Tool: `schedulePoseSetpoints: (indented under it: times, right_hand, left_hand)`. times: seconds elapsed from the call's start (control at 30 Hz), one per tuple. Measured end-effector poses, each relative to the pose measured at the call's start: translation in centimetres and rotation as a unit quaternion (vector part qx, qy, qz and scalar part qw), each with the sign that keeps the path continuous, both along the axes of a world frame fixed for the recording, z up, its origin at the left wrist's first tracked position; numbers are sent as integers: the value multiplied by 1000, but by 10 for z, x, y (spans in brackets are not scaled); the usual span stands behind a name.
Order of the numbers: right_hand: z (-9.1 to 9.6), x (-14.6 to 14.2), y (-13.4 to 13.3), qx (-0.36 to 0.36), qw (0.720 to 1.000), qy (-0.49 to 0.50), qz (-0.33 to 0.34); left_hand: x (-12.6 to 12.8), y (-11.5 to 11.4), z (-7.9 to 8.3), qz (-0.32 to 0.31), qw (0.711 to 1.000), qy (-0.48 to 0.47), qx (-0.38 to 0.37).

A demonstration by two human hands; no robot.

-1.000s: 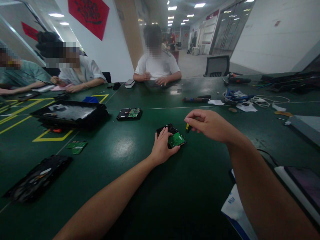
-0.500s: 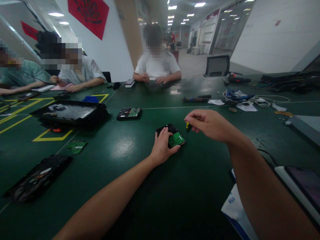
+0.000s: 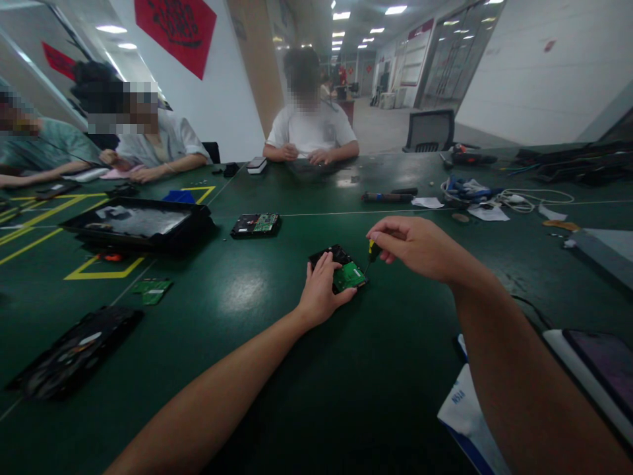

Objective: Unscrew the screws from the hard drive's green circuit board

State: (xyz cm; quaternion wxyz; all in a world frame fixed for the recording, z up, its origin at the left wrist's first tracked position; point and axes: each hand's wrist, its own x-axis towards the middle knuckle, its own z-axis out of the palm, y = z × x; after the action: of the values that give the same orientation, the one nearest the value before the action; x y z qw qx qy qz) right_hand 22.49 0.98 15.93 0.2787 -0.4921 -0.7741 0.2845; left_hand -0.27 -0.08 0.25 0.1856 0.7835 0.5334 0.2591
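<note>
over on your left nothing is moving: the dark opened unit [image 3: 74,353] is lying at the near-left edge of the green surface [image 3: 237,369], the loose green boards [image 3: 152,290] are sitting just past it, and the black tray [image 3: 138,224] and spare drive [image 3: 256,224] are staying put further out.

your left hand [image 3: 321,290] is still resting on the hard drive [image 3: 330,255] in the middle of the surface, fingers spread flat over its near-left corner and the thumb lying along the near edge. it's not budging compared with a moment ago, so the drive is staying pinned in the same spot, green circuit board [image 3: 349,276] facing up.

the only real change is on the right: your right hand [image 3: 420,247] is drifting a touch to the right, and the little yellow-and-black screwdriver [image 3: 373,251] is showing more of its handle now. your fingers are pinching narrow around that handle, with the tip pointing down at the board's right edge. can't tell if it's actually touching.
</note>
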Motion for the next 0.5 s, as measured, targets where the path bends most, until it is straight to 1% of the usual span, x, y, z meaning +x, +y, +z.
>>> schedulePoseSetpoints:
  times: [0.13,0.3,0.4,0.5]
  right_hand:
    - [-2,1,1,-7,1000,1,-1]
    - [1,0,1,12,999,-24,-37]
    - [2,-2,0,2,999,-18,-28]
    - [2,-3,1,-31,999,19,-6]
  left_hand:
    - [0,0,1,2,1000,-2,-3]
    - [1,-1,1,3,1000,2,-6]
    - [1,0,0,2,1000,0,-1]
    - [0,0,-2,2,1000,-1,2]
